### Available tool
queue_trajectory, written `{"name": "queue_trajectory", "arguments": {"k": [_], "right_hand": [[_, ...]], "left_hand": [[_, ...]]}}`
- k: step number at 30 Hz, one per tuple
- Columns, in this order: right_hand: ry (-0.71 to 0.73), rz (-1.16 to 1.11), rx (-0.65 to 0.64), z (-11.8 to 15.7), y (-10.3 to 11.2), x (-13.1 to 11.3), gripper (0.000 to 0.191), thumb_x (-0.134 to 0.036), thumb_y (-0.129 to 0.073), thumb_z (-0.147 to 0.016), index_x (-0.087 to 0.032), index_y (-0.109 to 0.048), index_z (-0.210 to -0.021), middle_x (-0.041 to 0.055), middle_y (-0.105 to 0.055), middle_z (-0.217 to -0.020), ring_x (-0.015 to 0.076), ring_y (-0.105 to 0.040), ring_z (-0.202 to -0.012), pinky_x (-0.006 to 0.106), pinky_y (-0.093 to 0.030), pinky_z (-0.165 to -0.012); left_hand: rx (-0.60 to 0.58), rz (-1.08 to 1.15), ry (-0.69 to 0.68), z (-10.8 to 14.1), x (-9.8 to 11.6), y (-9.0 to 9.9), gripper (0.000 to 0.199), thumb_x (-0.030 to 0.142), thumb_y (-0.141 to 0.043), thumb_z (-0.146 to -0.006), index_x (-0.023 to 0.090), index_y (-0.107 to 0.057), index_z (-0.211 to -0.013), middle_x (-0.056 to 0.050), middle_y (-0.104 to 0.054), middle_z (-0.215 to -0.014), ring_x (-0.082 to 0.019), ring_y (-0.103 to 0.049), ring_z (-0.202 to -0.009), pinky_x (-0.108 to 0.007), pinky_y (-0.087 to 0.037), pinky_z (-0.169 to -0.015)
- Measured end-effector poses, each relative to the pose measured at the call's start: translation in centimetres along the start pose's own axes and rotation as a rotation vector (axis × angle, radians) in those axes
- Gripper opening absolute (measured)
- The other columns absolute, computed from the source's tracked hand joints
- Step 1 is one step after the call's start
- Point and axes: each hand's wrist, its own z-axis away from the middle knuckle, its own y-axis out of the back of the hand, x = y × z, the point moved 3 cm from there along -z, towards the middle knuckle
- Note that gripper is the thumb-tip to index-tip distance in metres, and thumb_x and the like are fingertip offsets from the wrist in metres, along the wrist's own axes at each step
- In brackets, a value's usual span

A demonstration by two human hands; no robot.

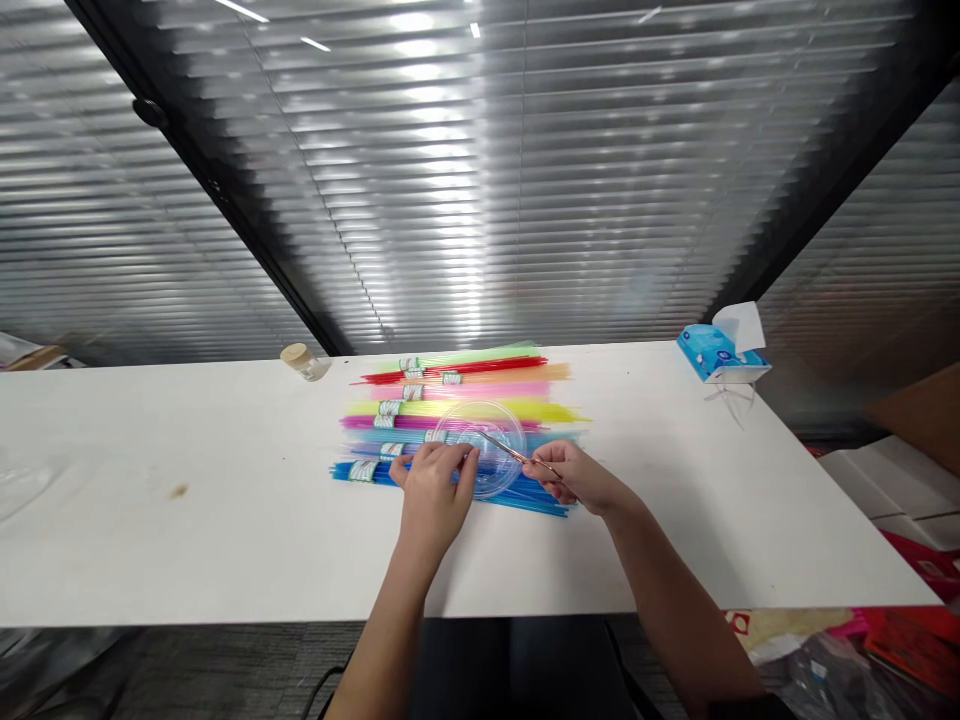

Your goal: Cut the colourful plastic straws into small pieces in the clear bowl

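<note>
My right hand (564, 474) grips a pair of scissors (511, 451) by the handles, and the blades point left over a clear round plastic bowl (480, 495). My left hand (436, 488) is at the bowl's left side, fingers bent and thumb close to the index finger. Whatever it pinches, if anything, is too small to make out. Beneath and around the bowl lie bundles of thin coloured plastic straws with paper bands: blue straws (536, 503) nearest me, then purple, yellow straws (555, 411), pink, orange, red straws (517, 363) and pale green at the back.
On the white table (225, 540), a small glass jar with a cork lid (298, 356) stands back left. A blue tissue box (712, 352) sits back right. Part of a clear plastic item (22, 488) shows at the left edge. Blinds (465, 200) rise behind the table.
</note>
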Motion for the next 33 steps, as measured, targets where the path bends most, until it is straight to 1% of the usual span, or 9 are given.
{"name": "queue_trajectory", "arguments": {"k": [6,11,22,33], "right_hand": [[0.000,-0.005,0.009,0.08,0.02,-0.12,0.047,-0.043,-0.078,-0.074,-0.018,-0.042,-0.056,-0.0073,-0.042,-0.046,0.0038,-0.025,-0.040,0.021,-0.015,-0.039],[-0.003,-0.005,0.006,0.05,0.04,-0.05,0.048,-0.045,-0.077,-0.074,-0.019,-0.042,-0.056,-0.0075,-0.041,-0.046,0.0037,-0.024,-0.040,0.021,-0.015,-0.039],[-0.004,0.007,0.007,0.16,-0.06,-0.21,0.047,-0.043,-0.077,-0.074,-0.019,-0.041,-0.057,-0.0075,-0.040,-0.047,0.0041,-0.025,-0.041,0.020,-0.016,-0.040],[-0.006,0.011,0.007,0.25,-0.17,-0.44,0.047,-0.043,-0.078,-0.073,-0.019,-0.042,-0.057,-0.0075,-0.040,-0.047,0.0043,-0.025,-0.041,0.021,-0.016,-0.040]], "left_hand": [[0.006,0.000,-0.003,-0.07,0.01,0.01,0.020,0.029,-0.054,-0.096,0.024,-0.071,-0.087,-0.002,-0.076,-0.086,-0.023,-0.065,-0.093,-0.044,-0.022,-0.090],[0.004,-0.003,-0.005,-0.13,0.12,0.08,0.018,0.028,-0.055,-0.095,0.024,-0.070,-0.087,0.000,-0.076,-0.087,-0.022,-0.065,-0.092,-0.043,-0.022,-0.089],[0.003,0.002,0.003,-0.10,0.27,0.22,0.021,0.029,-0.052,-0.096,0.023,-0.070,-0.087,-0.003,-0.076,-0.085,-0.023,-0.065,-0.092,-0.045,-0.022,-0.090],[-0.008,0.000,0.002,-0.15,0.35,0.30,0.022,0.030,-0.051,-0.096,0.023,-0.070,-0.086,-0.004,-0.076,-0.086,-0.024,-0.064,-0.092,-0.045,-0.023,-0.089]]}}
